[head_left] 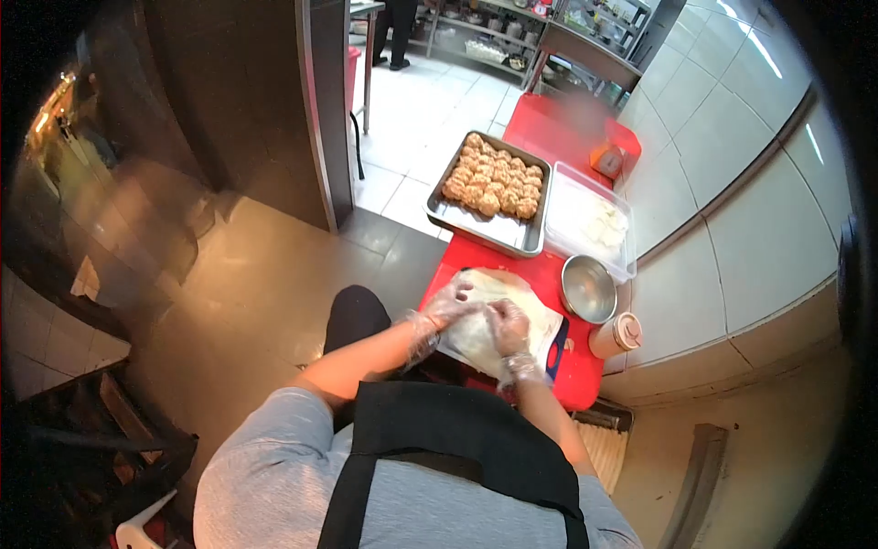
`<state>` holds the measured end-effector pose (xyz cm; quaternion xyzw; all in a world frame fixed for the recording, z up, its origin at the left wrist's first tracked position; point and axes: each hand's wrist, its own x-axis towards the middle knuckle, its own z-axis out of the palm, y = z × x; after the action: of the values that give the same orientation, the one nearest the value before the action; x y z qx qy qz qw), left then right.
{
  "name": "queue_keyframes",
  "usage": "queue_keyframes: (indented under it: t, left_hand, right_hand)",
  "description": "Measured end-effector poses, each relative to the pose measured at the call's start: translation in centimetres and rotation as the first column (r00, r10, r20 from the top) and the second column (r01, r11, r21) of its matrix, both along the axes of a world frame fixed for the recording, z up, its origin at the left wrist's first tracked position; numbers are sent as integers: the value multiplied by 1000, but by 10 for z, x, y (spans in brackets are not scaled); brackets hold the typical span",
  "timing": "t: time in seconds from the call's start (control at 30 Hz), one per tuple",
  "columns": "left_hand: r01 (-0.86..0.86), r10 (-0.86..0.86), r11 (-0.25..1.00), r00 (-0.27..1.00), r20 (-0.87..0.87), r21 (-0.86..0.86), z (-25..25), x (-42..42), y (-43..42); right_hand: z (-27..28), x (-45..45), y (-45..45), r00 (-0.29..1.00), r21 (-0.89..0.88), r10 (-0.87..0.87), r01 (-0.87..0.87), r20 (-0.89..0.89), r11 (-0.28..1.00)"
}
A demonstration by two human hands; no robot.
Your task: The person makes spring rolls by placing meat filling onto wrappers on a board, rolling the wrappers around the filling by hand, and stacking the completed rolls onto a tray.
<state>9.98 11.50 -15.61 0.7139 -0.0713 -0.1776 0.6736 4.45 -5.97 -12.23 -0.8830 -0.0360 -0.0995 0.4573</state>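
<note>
A thin, pale sheet that looks like dough or a wrapper (474,342) lies spread over a cutting board with a dark blue edge (558,349). My left hand (446,306), in a clear plastic glove, bends its fingers at the sheet's upper left part. Close beside it, my right hand (509,328), gloved the same way, is closed with its fingertips on the sheet. The two hands almost meet. Whatever lies between the fingertips is too small to make out.
A metal tray (487,236) holds rows of browned, lumpy balls (492,178). Right of it are a clear plastic container (569,197) with white pieces, a steel bowl (589,289) and a lidded bottle (615,336). An orange scale (606,160) stands behind on the red table (585,375). A tiled wall borders the right.
</note>
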Motion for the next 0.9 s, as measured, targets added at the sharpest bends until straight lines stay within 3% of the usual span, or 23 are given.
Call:
queue_keyframes:
  t: [0.07,0.13,0.17,0.2,0.23,0.27,0.33,0.37,0.4,0.43,0.47,0.53,0.57,0.6,0.67,0.77,0.9]
  left_hand:
    - [3,-5,998,1000,25,62,19,-12,-11]
    - [10,28,982,981,193,-190,36,-13,-25]
    - [-41,68,982,987,146,-184,49,-12,-27]
    - [-91,108,981,990,94,-174,58,-9,-27]
    - [-153,165,986,957,240,-67,52,1,-24]
    - [-186,204,978,948,246,-97,39,7,-18]
    - [-249,284,955,922,262,-160,21,21,4]
    - [-283,311,945,933,184,-163,27,19,14]
    - [-317,335,935,936,103,-161,35,8,24]
    - [-351,358,924,933,21,-154,37,-2,32]
    - [-338,341,930,940,-3,-147,36,-7,38]
    - [-308,305,942,951,-44,-131,36,-15,48]
    - [-244,242,970,966,86,15,9,-5,51]
    - [-164,115,954,973,199,251,14,-5,51]
    - [-70,-194,732,932,306,678,28,-12,38]
    - [-147,-338,512,871,356,846,37,-10,8]
    - [-244,-312,509,841,441,826,23,13,-20]
  right_hand:
    - [26,18,-3,963,441,69,55,-261,896]
    - [73,23,6,954,731,179,57,-241,680]
    - [91,26,9,948,841,228,67,-220,536]
    - [82,39,-1,966,707,153,39,-206,706]
    - [76,39,-8,991,480,73,-8,-116,877]
    - [74,40,-11,1000,208,23,-23,-2,978]
    - [72,16,1,992,-231,49,-22,112,973]
    - [87,-7,19,979,-179,146,-171,-144,969]
    - [29,-21,23,980,-344,196,-179,17,922]
    - [35,-45,42,971,-418,234,-190,57,888]
    - [39,-57,46,952,-539,305,-267,-19,799]
    - [-12,-60,33,930,-649,364,-249,46,719]
    - [-22,-58,26,932,-597,357,-252,63,762]
    - [-30,-57,19,933,-542,351,-256,76,801]
    - [-24,-64,17,945,-521,323,-253,47,815]
    - [-3,-79,8,962,-617,269,-244,-53,749]
    - [-9,-94,-2,960,-697,281,-214,-20,684]
